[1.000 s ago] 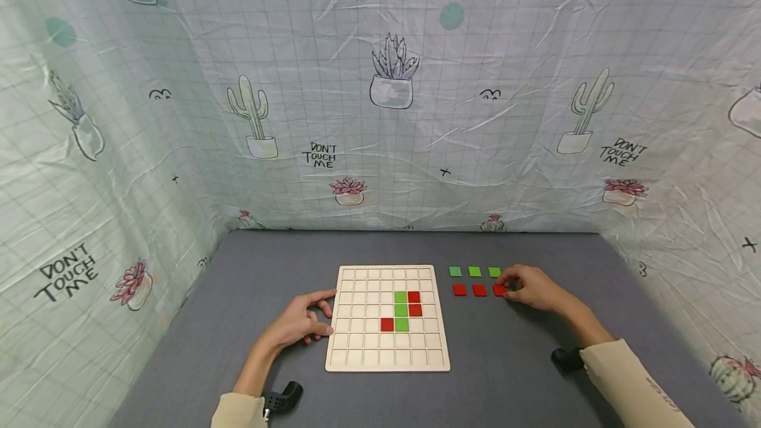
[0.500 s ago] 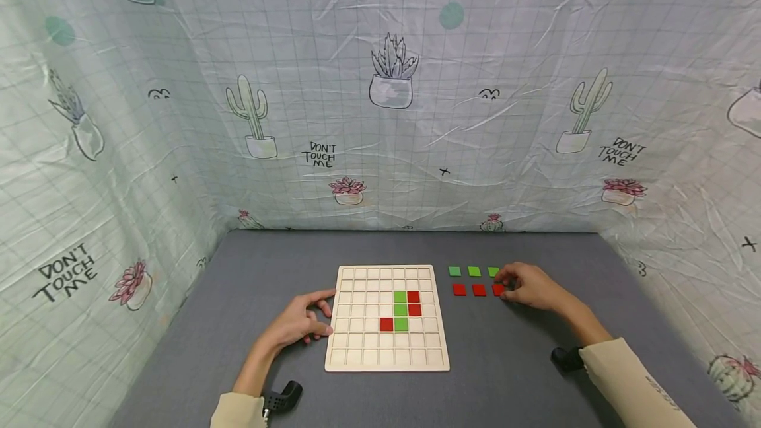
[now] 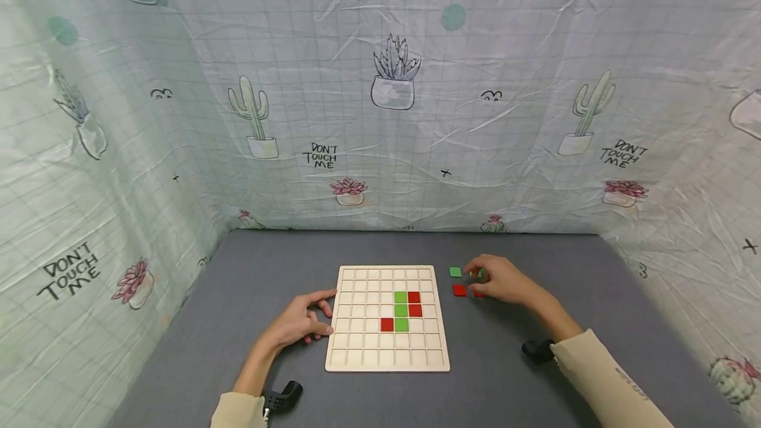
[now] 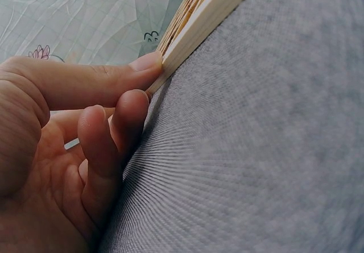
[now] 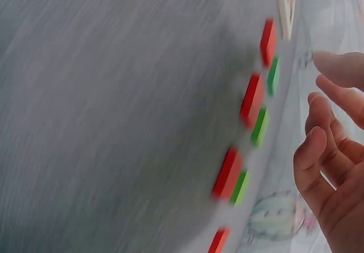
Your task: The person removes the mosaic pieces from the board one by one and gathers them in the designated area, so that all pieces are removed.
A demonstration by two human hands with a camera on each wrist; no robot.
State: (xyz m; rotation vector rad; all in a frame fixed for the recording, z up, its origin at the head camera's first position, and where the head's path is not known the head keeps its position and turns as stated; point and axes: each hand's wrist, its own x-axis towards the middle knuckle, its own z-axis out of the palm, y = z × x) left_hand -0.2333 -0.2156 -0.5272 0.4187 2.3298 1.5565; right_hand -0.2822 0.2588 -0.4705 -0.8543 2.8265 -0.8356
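Note:
A square wooden grid board (image 3: 388, 367) lies on the grey table, with green tiles (image 3: 401, 310) and red tiles (image 3: 415, 310) in some of its cells. My left hand (image 3: 300, 319) touches the board's left edge with spread thumb and index finger; the left wrist view shows the thumb (image 4: 136, 71) resting on the wooden edge (image 4: 199, 28). Right of the board, my right hand (image 3: 502, 279) hovers over two rows of loose tiles, thumb and index fingertips apart, nothing visible between them. It hides part of the rows; the right wrist view shows red tiles (image 5: 252, 100) beside green tiles (image 5: 260, 127).
One loose green tile (image 3: 455, 272) and one red tile (image 3: 459, 290) lie nearest the board. A dark wrist camera (image 3: 538, 351) sits on the right arm, another (image 3: 284, 397) on the left. A cactus-print sheet (image 3: 416, 150) encloses the table's back and sides.
My right hand has moved left along the tile rows, from the right end to over the middle. My left hand, the board and its tiles stay put.

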